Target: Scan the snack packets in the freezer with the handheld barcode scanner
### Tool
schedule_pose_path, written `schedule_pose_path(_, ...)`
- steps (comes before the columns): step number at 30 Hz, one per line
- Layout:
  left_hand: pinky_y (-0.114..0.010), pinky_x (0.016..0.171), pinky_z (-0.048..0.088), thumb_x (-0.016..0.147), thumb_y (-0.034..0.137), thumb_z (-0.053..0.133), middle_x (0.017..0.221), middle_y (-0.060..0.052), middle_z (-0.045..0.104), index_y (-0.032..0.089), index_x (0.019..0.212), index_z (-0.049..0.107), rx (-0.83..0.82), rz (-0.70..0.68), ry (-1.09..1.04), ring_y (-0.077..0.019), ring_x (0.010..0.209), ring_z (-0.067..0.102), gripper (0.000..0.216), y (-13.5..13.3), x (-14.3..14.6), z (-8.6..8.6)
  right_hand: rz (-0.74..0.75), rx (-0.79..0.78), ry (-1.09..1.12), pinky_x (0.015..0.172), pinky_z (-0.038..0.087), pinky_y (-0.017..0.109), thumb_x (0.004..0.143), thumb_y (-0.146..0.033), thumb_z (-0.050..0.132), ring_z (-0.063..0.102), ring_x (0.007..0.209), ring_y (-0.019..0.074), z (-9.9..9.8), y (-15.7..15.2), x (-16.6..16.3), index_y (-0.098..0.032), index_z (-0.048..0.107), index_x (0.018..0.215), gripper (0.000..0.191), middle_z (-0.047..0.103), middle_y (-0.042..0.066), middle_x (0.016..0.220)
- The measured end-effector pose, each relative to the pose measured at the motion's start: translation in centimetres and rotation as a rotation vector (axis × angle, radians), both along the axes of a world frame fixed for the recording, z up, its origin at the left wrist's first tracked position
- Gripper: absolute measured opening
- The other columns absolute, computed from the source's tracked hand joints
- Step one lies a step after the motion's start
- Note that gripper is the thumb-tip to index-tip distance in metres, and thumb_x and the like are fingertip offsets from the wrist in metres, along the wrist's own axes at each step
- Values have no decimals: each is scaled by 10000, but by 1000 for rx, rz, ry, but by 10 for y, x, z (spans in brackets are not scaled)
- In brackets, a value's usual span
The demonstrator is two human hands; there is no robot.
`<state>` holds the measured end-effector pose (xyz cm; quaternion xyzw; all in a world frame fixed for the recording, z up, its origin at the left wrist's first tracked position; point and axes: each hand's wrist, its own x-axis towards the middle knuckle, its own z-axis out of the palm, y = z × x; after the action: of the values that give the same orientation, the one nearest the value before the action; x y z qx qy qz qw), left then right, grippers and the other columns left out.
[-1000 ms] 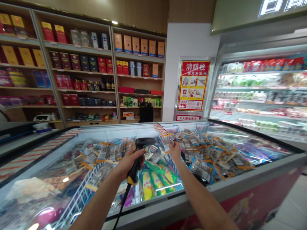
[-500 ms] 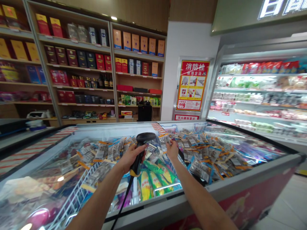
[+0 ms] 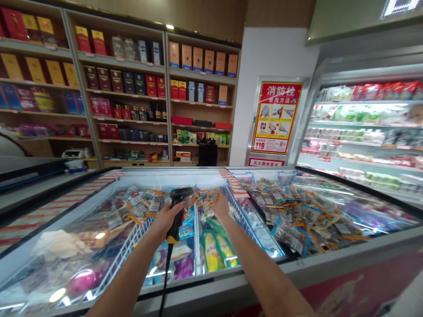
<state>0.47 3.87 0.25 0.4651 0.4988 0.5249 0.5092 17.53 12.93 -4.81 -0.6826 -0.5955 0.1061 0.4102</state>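
My left hand (image 3: 170, 216) is closed around the grip of a black barcode scanner (image 3: 180, 193) with a yellow-trimmed base and a dangling cable (image 3: 166, 273). The scanner is above the chest freezer, its head pointing to the right. My right hand (image 3: 220, 206) reaches over the freezer, its fingers pinched on a small clear packet with orange edging (image 3: 209, 197). Fingertips hide part of that packet. Below the right wrist lie yellow-and-green corn packs (image 3: 211, 251) in a wire basket. Similar orange- and blue-edged packets (image 3: 155, 203) lie left of the scanner.
A large heap of packets (image 3: 297, 207) covers the freezer's right half. The freezer's front rim (image 3: 211, 284) runs below my forearms. A white wire divider (image 3: 122, 246) stands at left. Behind are shelves of boxes (image 3: 128, 83), a red fire-hydrant notice (image 3: 276, 116) and a lit refrigerated display (image 3: 366, 136).
My view has swung slightly left. The scanner has moved left and a little down, and my right hand has shifted left, away from the right-hand heap.
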Motion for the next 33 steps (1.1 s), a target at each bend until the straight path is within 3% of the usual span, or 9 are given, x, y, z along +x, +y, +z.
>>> schedule_pose_path(5, -187, 362, 342, 618, 422, 610, 419, 30, 505, 143, 558, 491, -13, 21, 12, -75, 366, 452, 310, -6, -8, -1, 72, -128, -72, 804, 383, 375, 833, -299, 315, 514, 1005, 233, 7, -6, -25, -156, 463, 1090, 330, 572, 109, 1051)
schedule_pose_path(9, -182, 366, 352, 624, 401, 614, 427, 34, 507, 142, 571, 495, -2, -31, -1, -71, 368, 454, 290, -9, 2, 0, 62, -88, -105, 841, 358, 409, 832, -330, 298, 467, 1060, 246, 12, -14, -11, -139, 431, 1132, 379, 508, 132, 1145)
schedule_pose_path(14, -180, 371, 366, 612, 387, 627, 463, 30, 529, 140, 600, 504, -45, -93, -43, -71, 382, 472, 276, -13, 30, 3, -31, -44, -271, 880, 316, 411, 790, -315, 384, 417, 1099, 261, 23, -45, 61, -129, 422, 1167, 422, 461, 145, 1197)
schedule_pose_path(20, -188, 381, 376, 581, 375, 657, 483, 31, 536, 143, 653, 520, -64, -180, -98, -77, 396, 482, 278, -19, 62, -1, -201, -89, -503, 853, 305, 399, 727, -318, 455, 427, 1067, 271, 30, -113, 170, -153, 477, 1120, 427, 501, 132, 1139)
schedule_pose_path(24, -187, 382, 361, 586, 398, 649, 475, 24, 531, 138, 633, 520, -43, -236, -83, -74, 391, 471, 294, -20, 77, -7, -109, -246, -564, 783, 340, 348, 687, -339, 501, 509, 947, 251, 23, -143, 214, -178, 562, 982, 342, 597, 97, 959)
schedule_pose_path(28, -189, 380, 353, 596, 406, 639, 484, 24, 531, 141, 625, 512, -12, -283, -65, -74, 392, 468, 295, -21, 85, -8, -22, -242, -501, 703, 360, 260, 664, -299, 550, 555, 842, 191, 19, -142, 215, -156, 540, 989, 355, 617, 75, 894)
schedule_pose_path(33, -197, 392, 375, 577, 398, 652, 503, 27, 542, 142, 678, 536, -64, -223, -53, -80, 398, 484, 299, -25, 80, -2, -127, -163, -480, 669, 362, 266, 671, -269, 568, 570, 809, 200, 22, -101, 191, -168, 512, 973, 323, 621, 74, 866)
